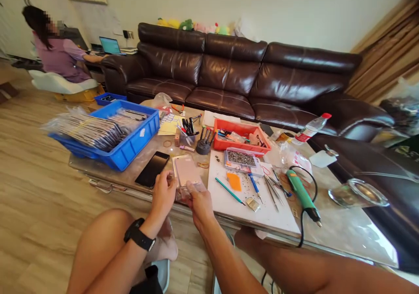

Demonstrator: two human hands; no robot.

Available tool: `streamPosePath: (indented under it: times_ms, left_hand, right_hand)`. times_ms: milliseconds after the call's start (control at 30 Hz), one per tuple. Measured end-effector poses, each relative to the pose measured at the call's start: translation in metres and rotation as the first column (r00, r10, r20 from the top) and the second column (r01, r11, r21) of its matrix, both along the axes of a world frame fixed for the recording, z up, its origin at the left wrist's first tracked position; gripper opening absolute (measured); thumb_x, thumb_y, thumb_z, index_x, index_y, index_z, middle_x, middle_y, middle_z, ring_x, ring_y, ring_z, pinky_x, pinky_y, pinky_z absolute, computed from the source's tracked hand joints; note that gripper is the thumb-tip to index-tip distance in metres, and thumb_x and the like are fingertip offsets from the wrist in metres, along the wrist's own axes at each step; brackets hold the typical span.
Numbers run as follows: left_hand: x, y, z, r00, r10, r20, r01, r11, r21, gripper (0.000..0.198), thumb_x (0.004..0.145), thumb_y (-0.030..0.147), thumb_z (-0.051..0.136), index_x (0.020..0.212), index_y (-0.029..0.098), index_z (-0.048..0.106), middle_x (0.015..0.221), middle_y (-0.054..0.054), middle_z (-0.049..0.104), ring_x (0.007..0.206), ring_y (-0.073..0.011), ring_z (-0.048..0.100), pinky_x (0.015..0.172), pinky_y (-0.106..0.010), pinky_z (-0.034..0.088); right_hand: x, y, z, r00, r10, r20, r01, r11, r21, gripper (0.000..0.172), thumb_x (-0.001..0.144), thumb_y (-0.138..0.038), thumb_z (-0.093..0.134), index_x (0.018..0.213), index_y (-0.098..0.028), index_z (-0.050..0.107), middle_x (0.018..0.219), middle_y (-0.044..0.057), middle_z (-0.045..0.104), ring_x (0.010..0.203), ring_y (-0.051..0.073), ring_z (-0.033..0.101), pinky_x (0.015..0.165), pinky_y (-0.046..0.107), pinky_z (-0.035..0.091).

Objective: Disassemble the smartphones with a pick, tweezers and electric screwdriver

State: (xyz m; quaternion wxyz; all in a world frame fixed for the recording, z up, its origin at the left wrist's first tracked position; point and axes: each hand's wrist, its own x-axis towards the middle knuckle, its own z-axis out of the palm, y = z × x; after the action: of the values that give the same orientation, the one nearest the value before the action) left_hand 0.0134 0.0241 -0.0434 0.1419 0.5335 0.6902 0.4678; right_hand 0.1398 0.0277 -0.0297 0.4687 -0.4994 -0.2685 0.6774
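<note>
My left hand (163, 196), with a black watch (139, 234) on its wrist, and my right hand (199, 204) both grip a rose-pink smartphone (186, 170) above the glass table's front edge (196, 211). Clear plastic wrap (188, 192) covers the phone's lower end, and my right fingers press on it. The phone's far side is not visible. A black smartphone (152, 169) lies face up on the table, just beyond my left hand.
A blue crate (144, 135) of bagged phones, a red tool tray (258, 140), a white work board (262, 215) with tweezers, and a green soldering iron (303, 193) crowd the glass table. A brown leather sofa (229, 73) stands behind it. A seated person (59, 54) uses a laptop at far left.
</note>
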Motion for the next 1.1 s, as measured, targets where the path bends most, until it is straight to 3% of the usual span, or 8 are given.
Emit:
streamPosePath:
  times_ms: [200,367,467,600,700,833,967,1100]
  left_hand:
    - [0.002,-0.016,-0.025,0.999,-0.043,0.017,0.044,0.998,-0.050,0.028,0.089,0.015,0.057,0.114,0.019,0.069,0.103,-0.009,0.074,0.093,-0.0239,0.072,0.084,-0.038,0.059]
    - [0.002,-0.025,-0.023,0.986,-0.130,-0.101,0.117,0.985,-0.126,0.053,0.084,-0.003,0.047,0.128,0.016,0.070,0.124,-0.013,0.073,0.113,-0.0245,0.069,0.101,-0.040,0.054]
    - [0.002,-0.032,-0.015,0.955,-0.180,-0.234,0.139,0.974,-0.180,0.068,0.080,-0.011,0.042,0.134,0.019,0.069,0.139,-0.015,0.067,0.122,-0.0288,0.063,0.104,-0.046,0.051]
    - [0.007,-0.044,-0.010,0.898,-0.195,-0.395,0.104,0.965,-0.241,0.074,0.082,-0.010,0.043,0.146,0.023,0.061,0.151,-0.017,0.059,0.127,-0.0403,0.056,0.100,-0.063,0.047]
    - [0.011,-0.048,-0.013,0.860,-0.189,-0.474,0.077,0.966,-0.245,0.073,0.088,-0.006,0.044,0.153,0.024,0.053,0.152,-0.017,0.058,0.134,-0.0418,0.051,0.106,-0.071,0.038]
    - [0.011,-0.047,-0.019,0.833,-0.171,-0.525,0.064,0.974,-0.216,0.069,0.092,-0.003,0.045,0.156,0.021,0.048,0.148,-0.016,0.062,0.133,-0.0360,0.054,0.111,-0.065,0.035]
    - [0.007,-0.046,-0.020,0.837,-0.150,-0.526,0.068,0.983,-0.173,0.071,0.089,-0.003,0.050,0.155,0.022,0.049,0.141,-0.015,0.066,0.125,-0.0331,0.059,0.109,-0.059,0.040]
    - [-0.002,-0.040,-0.007,0.861,-0.133,-0.490,0.110,0.991,-0.075,0.074,0.087,0.000,0.055,0.156,0.025,0.049,0.160,-0.017,0.049,0.145,-0.0338,0.045,0.117,-0.055,0.038]
  right_hand:
    - [-0.003,-0.013,-0.007,0.957,0.216,0.193,-0.199,0.974,-0.104,0.033,0.085,-0.042,0.063,0.103,-0.016,0.072,0.096,0.010,0.081,0.080,0.021,0.078,0.071,0.031,0.062]
    - [0.024,-0.014,0.011,0.721,0.513,0.465,-0.467,0.856,-0.221,0.023,0.086,-0.028,0.062,0.067,-0.016,0.070,0.067,0.010,0.076,0.055,0.022,0.072,0.057,0.032,0.056]
    - [0.037,-0.003,0.028,0.538,0.436,0.722,-0.454,0.871,-0.188,0.030,0.091,-0.030,0.060,0.065,-0.018,0.068,0.067,0.012,0.076,0.066,0.025,0.074,0.066,0.033,0.054]
    - [0.027,0.019,0.040,0.328,0.211,0.921,-0.380,0.922,-0.076,0.027,0.097,-0.036,0.058,0.111,-0.017,0.072,0.117,0.021,0.077,0.117,0.033,0.070,0.092,0.037,0.049]
    - [0.007,0.037,0.035,0.246,0.216,0.945,-0.395,0.913,-0.106,0.042,0.092,-0.041,0.066,0.121,-0.010,0.068,0.126,0.029,0.072,0.123,0.038,0.067,0.098,0.041,0.047]
    - [-0.006,0.055,0.027,0.288,0.310,0.906,-0.420,0.891,-0.171,0.040,0.090,-0.049,0.068,0.104,-0.011,0.073,0.117,0.029,0.075,0.119,0.039,0.069,0.095,0.043,0.049]
    - [0.005,0.061,0.030,0.489,0.408,0.771,-0.474,0.866,-0.157,0.035,0.088,-0.049,0.069,0.096,-0.015,0.073,0.105,0.019,0.080,0.103,0.032,0.074,0.083,0.037,0.054]
    - [0.025,0.055,0.043,0.653,0.548,0.523,-0.577,0.807,-0.125,0.036,0.089,-0.051,0.065,0.094,-0.016,0.073,0.093,0.012,0.081,0.081,0.024,0.076,0.070,0.031,0.058]
